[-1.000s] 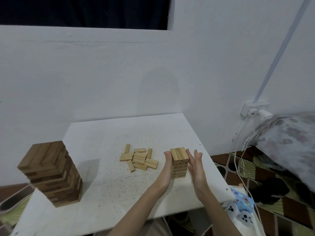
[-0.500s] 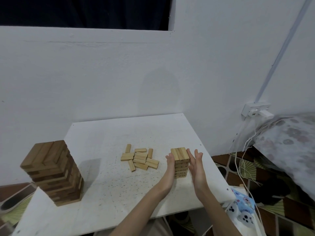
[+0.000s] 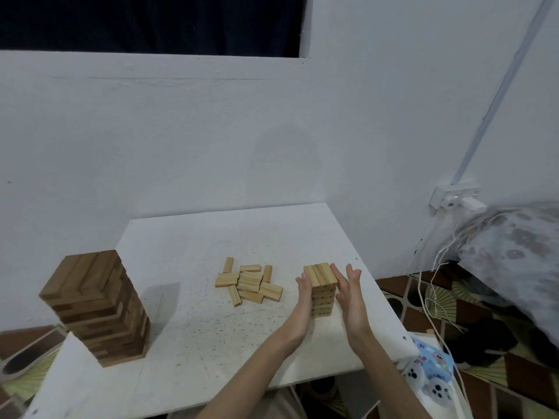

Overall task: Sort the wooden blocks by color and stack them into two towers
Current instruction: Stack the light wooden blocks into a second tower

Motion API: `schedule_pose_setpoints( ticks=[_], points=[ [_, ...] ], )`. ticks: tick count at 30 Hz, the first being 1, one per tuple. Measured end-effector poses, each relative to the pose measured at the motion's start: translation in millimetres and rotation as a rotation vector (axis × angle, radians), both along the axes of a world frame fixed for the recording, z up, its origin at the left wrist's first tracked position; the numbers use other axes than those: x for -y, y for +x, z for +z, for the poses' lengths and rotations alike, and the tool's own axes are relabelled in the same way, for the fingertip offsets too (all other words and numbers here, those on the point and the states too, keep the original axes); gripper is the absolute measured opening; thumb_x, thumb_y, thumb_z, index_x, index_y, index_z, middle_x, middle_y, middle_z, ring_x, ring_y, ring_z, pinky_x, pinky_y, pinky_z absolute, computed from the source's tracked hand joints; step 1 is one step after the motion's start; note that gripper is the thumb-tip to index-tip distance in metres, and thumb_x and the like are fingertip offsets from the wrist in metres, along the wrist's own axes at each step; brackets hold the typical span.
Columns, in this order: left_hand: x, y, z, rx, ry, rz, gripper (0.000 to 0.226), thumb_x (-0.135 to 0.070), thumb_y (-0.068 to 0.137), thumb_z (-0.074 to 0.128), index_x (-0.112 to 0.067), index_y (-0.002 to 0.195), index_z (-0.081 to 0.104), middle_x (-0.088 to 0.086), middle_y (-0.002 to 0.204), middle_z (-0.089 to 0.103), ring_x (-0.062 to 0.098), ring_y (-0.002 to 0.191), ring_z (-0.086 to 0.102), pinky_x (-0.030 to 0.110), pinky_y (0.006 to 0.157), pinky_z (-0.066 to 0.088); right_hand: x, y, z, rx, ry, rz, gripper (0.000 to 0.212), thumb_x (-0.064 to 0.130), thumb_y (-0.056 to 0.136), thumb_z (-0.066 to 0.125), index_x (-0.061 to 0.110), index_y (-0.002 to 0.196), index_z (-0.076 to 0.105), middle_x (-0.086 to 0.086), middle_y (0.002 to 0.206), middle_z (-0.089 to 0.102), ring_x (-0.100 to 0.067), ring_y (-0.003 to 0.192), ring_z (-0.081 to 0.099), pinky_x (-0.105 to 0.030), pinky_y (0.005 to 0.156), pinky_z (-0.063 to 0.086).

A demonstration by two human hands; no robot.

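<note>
Your left hand (image 3: 305, 294) and right hand (image 3: 351, 293) flank the light tower (image 3: 323, 290), fingers straight, gripping nothing. The loose blocks (image 3: 249, 281) lie to its left, nearer your left hand.

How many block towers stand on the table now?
2: the dark tower at the table's left edge, and the light tower on the right, between both hands. Loose light blocks lie between them.

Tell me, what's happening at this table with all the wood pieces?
A person is sorting wooden blocks by color into two towers. Both hands, left hand and right hand, are flat against opposite sides of the light tower, apparently squaring it up. A pile of loose light blocks lies just to its left on the white table, not yet stacked. The dark tower stands taller at the table's left edge.
</note>
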State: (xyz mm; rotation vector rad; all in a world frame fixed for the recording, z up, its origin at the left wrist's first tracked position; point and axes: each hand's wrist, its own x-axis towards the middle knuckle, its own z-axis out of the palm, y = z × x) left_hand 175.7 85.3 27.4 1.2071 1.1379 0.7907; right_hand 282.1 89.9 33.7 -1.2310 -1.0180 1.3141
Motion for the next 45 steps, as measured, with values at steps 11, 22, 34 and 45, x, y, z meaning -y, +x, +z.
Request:
schedule_pose_setpoints(
  ticks=[11, 22, 34, 45],
  points=[
    [2.4, -14.6, 34.2, -0.080, 0.092, 0.083, 0.069, -0.057, 0.095, 0.019, -0.024, 0.150, -0.005, -0.008, 0.157, -0.012, 0.010, 0.145, -0.006, 0.034, 0.116, 0.003, -8.4, 19.6, 26.6, 0.083, 0.116, 0.014, 0.064, 0.073, 0.078, 0.045, 0.045, 0.134, 0.036, 0.009, 0.154, 0.028, -0.014, 0.140, 0.029, -0.037, 0.117, 0.021],
    [-42.9, -28.5, 51.9, -0.740, 0.406, -0.111, 0.100, -0.036, 0.066, 0.082, -0.017, 0.144, 0.022, 0.002, 0.140, 0.041, 0.016, 0.129, 0.034, 0.031, 0.102, 0.033, -63.3, 52.0, 71.7, 1.213, 0.135, 0.619, 0.118, 0.022, 0.068, 0.086, 0.034, 0.151, 0.004, 0.010, 0.147, 0.040, -0.017, 0.134, 0.037, -0.031, 0.104, 0.036],
    [-47.0, -22.6, 55.5, -0.684, 0.356, -0.109, 0.094, -0.032, 0.070, 0.081, -0.015, 0.141, 0.023, 0.006, 0.135, 0.050, 0.020, 0.118, 0.049, 0.022, 0.083, 0.037, -73.1, 38.3, 63.5, 1.200, 0.182, 0.658, 0.110, 0.023, 0.070, 0.084, 0.034, 0.151, 0.010, 0.007, 0.134, 0.050, -0.017, 0.127, 0.043, -0.031, 0.101, 0.041],
    [-48.5, -21.6, 51.6, -0.659, 0.345, -0.106, 0.095, -0.032, 0.069, 0.082, -0.014, 0.141, 0.023, 0.004, 0.129, 0.055, 0.019, 0.113, 0.052, 0.022, 0.082, 0.037, -77.0, 36.1, 57.5, 1.185, 0.168, 0.658, 0.111, 0.023, 0.069, 0.085, 0.035, 0.150, 0.011, 0.007, 0.128, 0.053, -0.017, 0.124, 0.045, -0.034, 0.102, 0.041]
  ],
)
